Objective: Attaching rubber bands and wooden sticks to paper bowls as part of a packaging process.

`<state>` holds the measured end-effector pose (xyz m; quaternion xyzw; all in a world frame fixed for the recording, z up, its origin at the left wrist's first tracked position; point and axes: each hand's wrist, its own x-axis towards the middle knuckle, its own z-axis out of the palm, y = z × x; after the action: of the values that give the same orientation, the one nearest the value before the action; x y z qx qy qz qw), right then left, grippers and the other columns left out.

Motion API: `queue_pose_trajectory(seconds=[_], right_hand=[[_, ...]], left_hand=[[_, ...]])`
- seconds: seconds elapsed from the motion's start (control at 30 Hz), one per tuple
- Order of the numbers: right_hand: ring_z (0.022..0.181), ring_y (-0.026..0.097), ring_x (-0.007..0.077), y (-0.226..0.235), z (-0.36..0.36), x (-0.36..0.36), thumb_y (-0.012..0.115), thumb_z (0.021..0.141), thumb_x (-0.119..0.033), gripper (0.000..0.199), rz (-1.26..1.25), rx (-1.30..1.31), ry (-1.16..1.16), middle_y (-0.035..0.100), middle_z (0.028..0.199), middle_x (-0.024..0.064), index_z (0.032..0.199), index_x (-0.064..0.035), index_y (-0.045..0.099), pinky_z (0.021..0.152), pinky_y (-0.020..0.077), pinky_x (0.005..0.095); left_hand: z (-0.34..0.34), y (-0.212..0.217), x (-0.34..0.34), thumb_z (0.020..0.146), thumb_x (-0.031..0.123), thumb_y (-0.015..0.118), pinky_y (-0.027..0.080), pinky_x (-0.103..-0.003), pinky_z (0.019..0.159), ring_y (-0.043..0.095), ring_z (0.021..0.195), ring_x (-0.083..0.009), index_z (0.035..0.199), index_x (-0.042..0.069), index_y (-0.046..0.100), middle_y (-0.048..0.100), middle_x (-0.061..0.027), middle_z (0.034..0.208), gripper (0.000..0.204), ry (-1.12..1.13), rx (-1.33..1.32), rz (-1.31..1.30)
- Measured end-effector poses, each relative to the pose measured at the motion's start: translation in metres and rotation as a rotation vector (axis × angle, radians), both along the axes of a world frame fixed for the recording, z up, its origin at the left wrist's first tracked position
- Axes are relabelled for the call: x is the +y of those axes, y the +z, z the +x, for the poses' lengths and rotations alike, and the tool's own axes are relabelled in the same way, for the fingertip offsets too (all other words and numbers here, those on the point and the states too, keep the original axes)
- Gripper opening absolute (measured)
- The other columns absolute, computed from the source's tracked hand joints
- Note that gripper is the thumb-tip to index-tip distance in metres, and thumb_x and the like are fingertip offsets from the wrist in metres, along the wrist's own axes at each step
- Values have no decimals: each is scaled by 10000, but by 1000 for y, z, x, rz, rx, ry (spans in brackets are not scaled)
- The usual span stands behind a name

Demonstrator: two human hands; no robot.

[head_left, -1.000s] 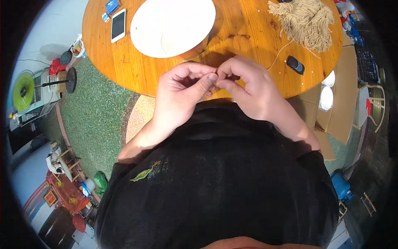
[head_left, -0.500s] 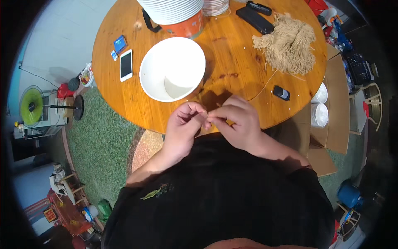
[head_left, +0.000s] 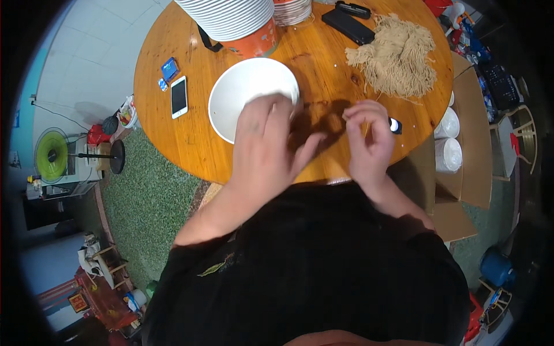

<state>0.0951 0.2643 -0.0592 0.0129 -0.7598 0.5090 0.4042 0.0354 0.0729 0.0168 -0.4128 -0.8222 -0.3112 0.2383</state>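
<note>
My left hand reaches over the near side of a white bucket. Its fingers lie inside and against the right rim, blurred at the tips, while the thumb stretches out beyond the wall. Apart from it on the right, my right hand is closed in a pinch above the table, with a tiny beige bit at the fingertips that I cannot make out. A heap of beige yarn lies farther back on the right. Partly behind the right hand sits a small dark object with a white patch.
On the round wooden table stand a tall stack of white buckets and a second stack. A phone, a blue packet and a black case lie there too. An opened cardboard box is at the right.
My hands were together, fingertips meeting; now they are apart. The left has moved forward onto the bucket, which has shifted slightly right. The right has moved right and forward.
</note>
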Motion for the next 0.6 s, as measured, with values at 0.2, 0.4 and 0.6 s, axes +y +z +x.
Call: queue_pose_trajectory(seconds=[0.2,0.4,0.6], right_hand=[[1114,647,193,-12,-7,-4,596,1020,21,38,-768,-99,323,685,1068,102,1033,1,625,1062,485,363],[1136,637,190,3,-5,-23,576,1018,34,62,-719,-93,489,651,1144,113,1061,6,611,1064,484,356],[911,637,114,9,-18,-48,690,955,-29,56,-417,-106,497,675,992,50,996,-4,660,838,509,277]], left_hand=[[-29,2,8,854,146,770,576,-446,702,699,787,-391,1126,-42,674,703,-227,872,345,137,-242,-354],[-19,11,-30,975,-74,603,548,-262,844,672,962,-105,1226,-71,644,713,-57,1054,255,45,-784,38],[-4,17,-40,928,-70,600,578,-257,755,698,874,-120,1215,-68,636,701,-76,942,289,14,-875,225]])
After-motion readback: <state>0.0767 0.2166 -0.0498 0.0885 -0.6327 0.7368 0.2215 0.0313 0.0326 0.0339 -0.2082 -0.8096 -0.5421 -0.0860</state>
